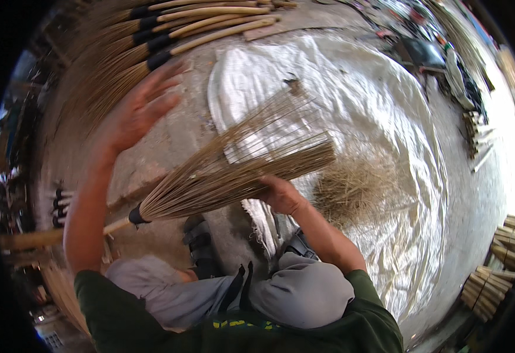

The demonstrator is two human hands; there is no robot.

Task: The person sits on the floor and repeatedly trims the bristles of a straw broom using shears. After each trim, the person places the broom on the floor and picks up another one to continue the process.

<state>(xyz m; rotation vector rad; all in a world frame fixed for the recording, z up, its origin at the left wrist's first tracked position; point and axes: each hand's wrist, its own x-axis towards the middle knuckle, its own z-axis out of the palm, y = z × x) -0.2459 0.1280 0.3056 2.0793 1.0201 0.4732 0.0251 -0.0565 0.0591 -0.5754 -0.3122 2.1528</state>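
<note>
A stiff-bristled broom [210,185] lies slantwise across my lap. Its bristles fan out to the upper right, and some stray strands stand apart from the main bundle. A black binding [138,215] gathers the bristles at their base, where a pale wooden handle [34,239] runs off to the left. My right hand [282,195] is closed round the lower side of the bristles near their free ends. Raised above the broom at the upper left, my left hand [146,109] is slightly blurred, fingers apart and holding nothing.
Beneath the bristle ends spreads a white woven sheet [410,141] bearing a heap of bristle trimmings [354,185]. Several brooms [157,44] lie at the upper left. Bundled short sticks [487,288] sit at the lower right, and a dark box-like thing [422,53] stands at the upper right.
</note>
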